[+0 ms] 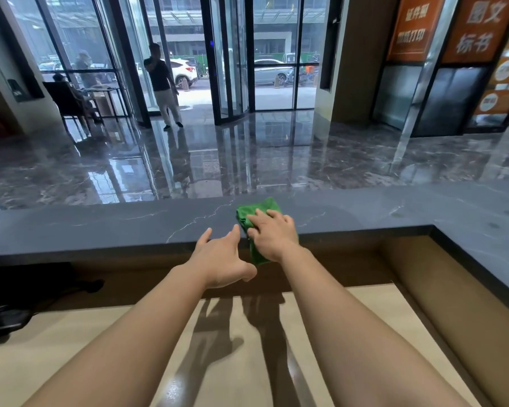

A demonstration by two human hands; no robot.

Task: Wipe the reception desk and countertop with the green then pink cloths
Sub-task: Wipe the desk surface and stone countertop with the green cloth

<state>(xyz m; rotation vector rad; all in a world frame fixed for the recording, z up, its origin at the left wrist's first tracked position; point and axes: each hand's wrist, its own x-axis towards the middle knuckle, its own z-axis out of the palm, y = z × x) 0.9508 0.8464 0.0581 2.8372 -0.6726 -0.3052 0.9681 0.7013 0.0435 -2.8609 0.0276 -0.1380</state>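
My right hand [272,236] lies flat on the green cloth [257,208], fingers spread and pressing it onto the dark grey marble countertop [100,227]. The cloth sits near the counter's near edge, a little right of the middle, and one end droops over that edge below my wrist. My left hand [221,259] is released, with its fingers straight and reaching forward. Its fingertips touch the counter's near edge just left of the cloth, and it grasps nothing. Below my forearms is the lower, pale wood desk [71,333]. At the far right hang orange signs with white Chinese writing. The nearer sign [479,27] reads 图文 over 标书. The text on the sign to its left [412,27] is too blurred to read surely.
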